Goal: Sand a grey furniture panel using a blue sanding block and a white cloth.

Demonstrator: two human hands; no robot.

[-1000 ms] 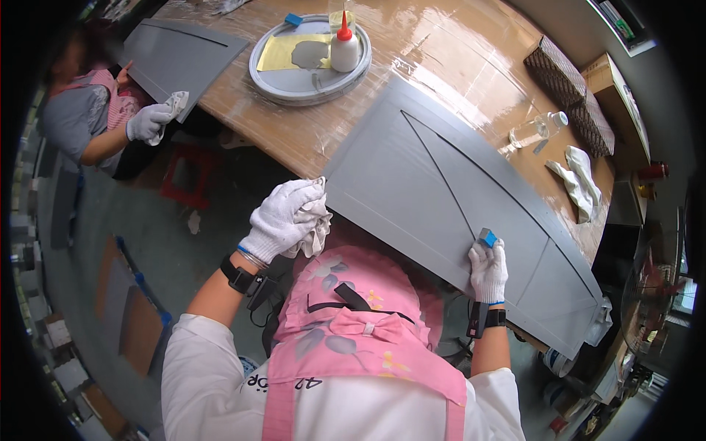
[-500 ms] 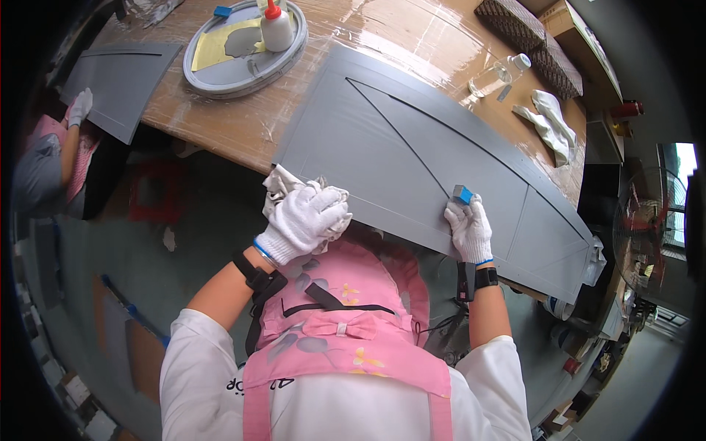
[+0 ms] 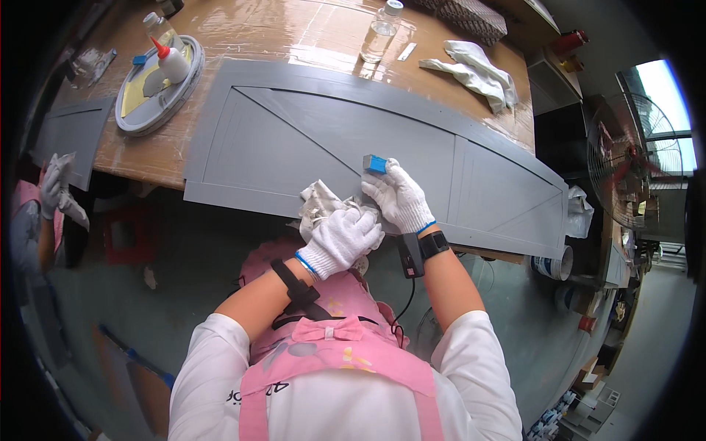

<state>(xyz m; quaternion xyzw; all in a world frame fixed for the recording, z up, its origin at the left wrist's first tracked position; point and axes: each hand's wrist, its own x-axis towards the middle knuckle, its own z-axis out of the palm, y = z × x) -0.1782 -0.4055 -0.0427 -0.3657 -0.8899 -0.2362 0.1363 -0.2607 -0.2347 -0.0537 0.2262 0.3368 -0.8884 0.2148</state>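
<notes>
A long grey panel [image 3: 294,158] with grooved lines lies across the near side of the table. My left hand [image 3: 342,241], in a white knit glove, is closed on a crumpled whitish cloth [image 3: 321,203] at the panel's near edge. Just right of it, my gloved right hand [image 3: 401,195] pinches a small block [image 3: 374,163], blue on one part and grey on another, above the panel's middle. Whether the block touches the panel I cannot tell.
Beyond the panel stand a clear bottle [image 3: 379,33] and a white cloth [image 3: 474,73]. At left, a round grey lid [image 3: 158,117] carries a white squeeze bottle [image 3: 173,65] with a red tip. A co-worker's gloved hand [image 3: 51,187] holds a cloth beside another grey panel [image 3: 70,143]. A fan [image 3: 632,154] stands at right.
My view has turned, shifting the table leftward. My hands have come closer together, the left one still with the cloth, the right with the block. The co-worker's hand now has a cloth.
</notes>
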